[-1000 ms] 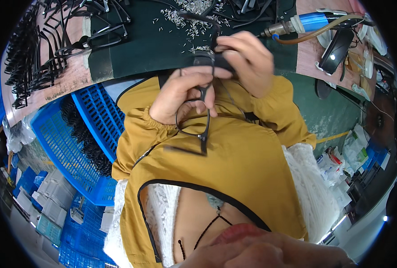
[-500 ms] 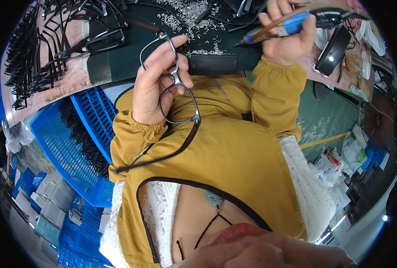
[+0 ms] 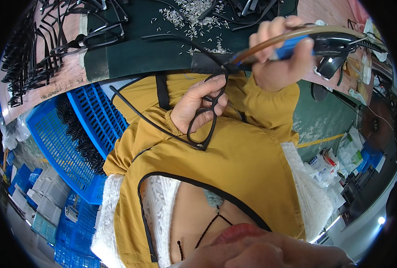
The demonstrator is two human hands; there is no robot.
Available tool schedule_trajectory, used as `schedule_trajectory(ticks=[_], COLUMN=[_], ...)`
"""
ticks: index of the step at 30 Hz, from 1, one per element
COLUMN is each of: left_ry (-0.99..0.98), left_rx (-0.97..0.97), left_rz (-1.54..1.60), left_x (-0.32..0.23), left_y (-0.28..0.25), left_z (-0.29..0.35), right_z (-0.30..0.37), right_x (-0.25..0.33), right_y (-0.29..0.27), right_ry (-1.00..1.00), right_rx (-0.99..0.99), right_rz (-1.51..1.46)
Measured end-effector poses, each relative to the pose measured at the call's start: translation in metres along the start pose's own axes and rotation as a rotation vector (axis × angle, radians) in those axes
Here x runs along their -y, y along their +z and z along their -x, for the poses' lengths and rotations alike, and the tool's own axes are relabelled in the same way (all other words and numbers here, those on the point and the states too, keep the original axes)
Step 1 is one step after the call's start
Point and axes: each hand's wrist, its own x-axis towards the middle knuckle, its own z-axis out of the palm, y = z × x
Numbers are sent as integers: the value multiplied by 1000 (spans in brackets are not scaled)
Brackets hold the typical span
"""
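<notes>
My left hand [image 3: 190, 106] is closed on a dark eyeglass frame [image 3: 213, 106], pinching it round the rims in front of my lap. The temples are spread: one reaches up over the table edge, the other runs left across my sleeve. My right hand [image 3: 276, 69] grips a blue-and-black powered screwdriver [image 3: 293, 46] with a brown hose or cable along it. Its tip is at the frame's upper hinge; whether it touches cannot be made out. Many small silver screw-like pins [image 3: 194, 18] lie scattered on the dark green mat [image 3: 140, 56] beyond my hands.
Many black eyeglass frames [image 3: 28, 62] are lined up on the table's left side, with more on the mat. Blue plastic baskets [image 3: 62, 156] stand below left, one holding dark coiled parts [image 3: 80, 138]. A black device [image 3: 330, 67] sits right of my right hand. Plastic bags [image 3: 348, 149] lie lower right.
My left hand has moved right and down and turned the eyeglass frame, bringing its hinge to the screwdriver. My right hand has lowered slightly, with the screwdriver's tip now at the hinge.
</notes>
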Motion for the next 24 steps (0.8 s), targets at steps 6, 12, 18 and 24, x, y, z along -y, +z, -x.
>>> schedule_trajectory(ticks=[6, 12, 18, 24], left_ry=[2, -11, 3, 115], left_rx=[74, 122, 62, 411], left_rz=[38, 6, -13, 31], left_x=[5, 1, 5, -19], left_y=[-11, -13, -6, -11], left_z=[-7, -7, -10, 11], right_z=[10, 10, 4, -49], right_x=[5, -6, -2, -12], right_y=[23, 25, 2, -10], right_ry=[-27, 16, 145, -84], right_rx=[53, 9, 155, -109], right_rz=[79, 109, -103, -122])
